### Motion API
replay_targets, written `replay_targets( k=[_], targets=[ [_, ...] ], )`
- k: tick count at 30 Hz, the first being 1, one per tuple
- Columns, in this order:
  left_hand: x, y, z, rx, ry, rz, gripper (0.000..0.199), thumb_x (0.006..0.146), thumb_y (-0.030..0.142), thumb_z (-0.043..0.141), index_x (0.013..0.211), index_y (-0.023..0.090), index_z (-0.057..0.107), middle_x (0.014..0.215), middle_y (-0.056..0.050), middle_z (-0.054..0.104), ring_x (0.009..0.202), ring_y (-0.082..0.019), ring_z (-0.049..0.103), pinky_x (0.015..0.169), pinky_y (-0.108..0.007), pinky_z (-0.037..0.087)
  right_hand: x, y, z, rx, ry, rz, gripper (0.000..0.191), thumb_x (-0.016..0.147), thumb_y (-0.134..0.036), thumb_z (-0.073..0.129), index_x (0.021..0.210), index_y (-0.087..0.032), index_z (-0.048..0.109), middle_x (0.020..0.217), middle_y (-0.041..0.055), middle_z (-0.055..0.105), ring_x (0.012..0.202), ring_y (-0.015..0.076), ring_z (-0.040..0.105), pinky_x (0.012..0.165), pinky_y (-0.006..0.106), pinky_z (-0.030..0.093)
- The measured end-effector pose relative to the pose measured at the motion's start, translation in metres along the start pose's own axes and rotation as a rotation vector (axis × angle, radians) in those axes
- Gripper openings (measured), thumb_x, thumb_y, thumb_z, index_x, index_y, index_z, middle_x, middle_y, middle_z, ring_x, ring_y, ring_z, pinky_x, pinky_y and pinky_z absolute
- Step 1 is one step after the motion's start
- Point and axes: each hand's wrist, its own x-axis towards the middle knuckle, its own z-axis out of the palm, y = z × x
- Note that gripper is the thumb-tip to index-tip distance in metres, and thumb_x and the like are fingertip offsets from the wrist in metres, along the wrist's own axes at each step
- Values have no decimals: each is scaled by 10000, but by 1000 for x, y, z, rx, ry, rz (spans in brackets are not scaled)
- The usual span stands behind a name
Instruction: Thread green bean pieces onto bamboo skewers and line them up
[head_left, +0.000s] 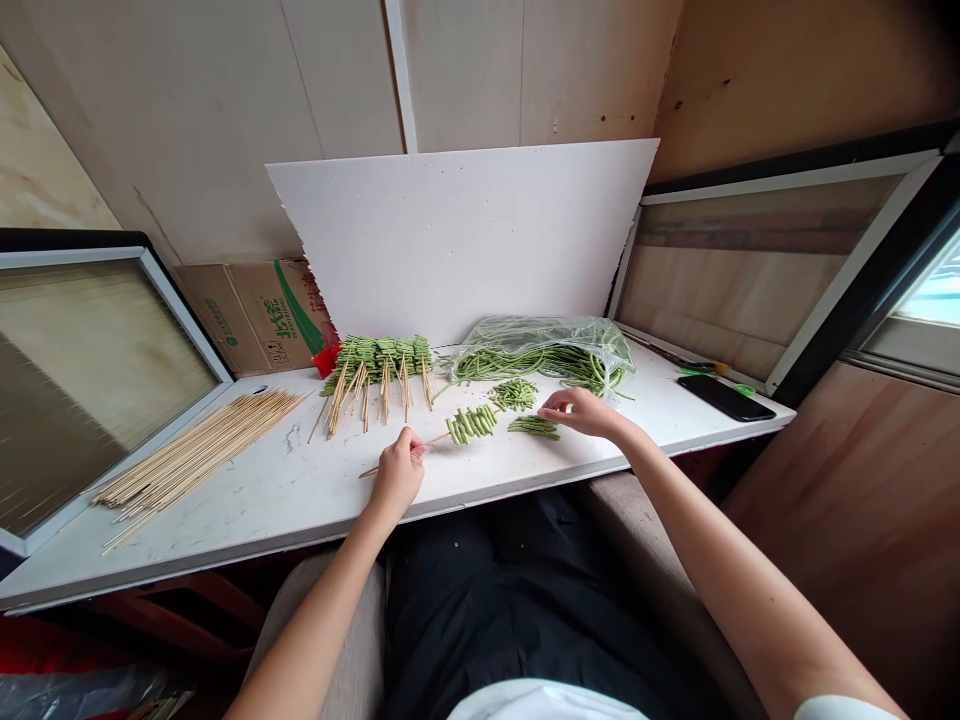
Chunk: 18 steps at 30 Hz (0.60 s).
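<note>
My left hand [401,465] is closed around the lower part of a bamboo skewer [437,439]. Cut green bean pieces [471,426] are threaded crosswise along its upper part, and its tip points away to the right. To the right, my right hand [576,411] hovers by a short row of cut bean pieces [534,427] lying on the table. Its fingers are pinched together, and what they hold, if anything, is too small to make out. A loose pile of cut beans [514,394] lies just beyond both hands.
Finished bean skewers [382,365] are stacked at the back of the white table [300,470]. Bare skewers [199,455] lie at left. A clear bag of long beans [544,355] stands behind the pile. A phone [725,397] rests at right, a cardboard box [259,315] at back left.
</note>
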Motion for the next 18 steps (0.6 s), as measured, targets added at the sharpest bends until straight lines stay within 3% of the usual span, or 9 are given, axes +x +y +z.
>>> replay_targets(
  k=[6,14,18],
  targets=[
    [0,0,1,0,-11,3,175,920,85,538,851,245,535,856,-37,744,803,-229,699,708,-293,451,-2,15,1,-93,-228,59,348,640,-561,915,756,-244,831,711,63,771,637,227,652,578,322,445],
    [0,1,1,19,-13,18,155,948,122,534,853,244,535,836,-34,734,785,-225,694,690,-294,444,1,14,7,-211,-147,57,246,631,-468,921,683,-249,821,715,73,775,593,223,613,580,350,428],
    [0,2,1,25,-24,12,150,951,131,532,853,244,536,821,-34,730,782,-225,696,692,-296,450,-2,11,4,-95,-176,38,273,612,-480,935,666,-244,807,678,71,763,585,218,631,547,330,428]
  ],
)
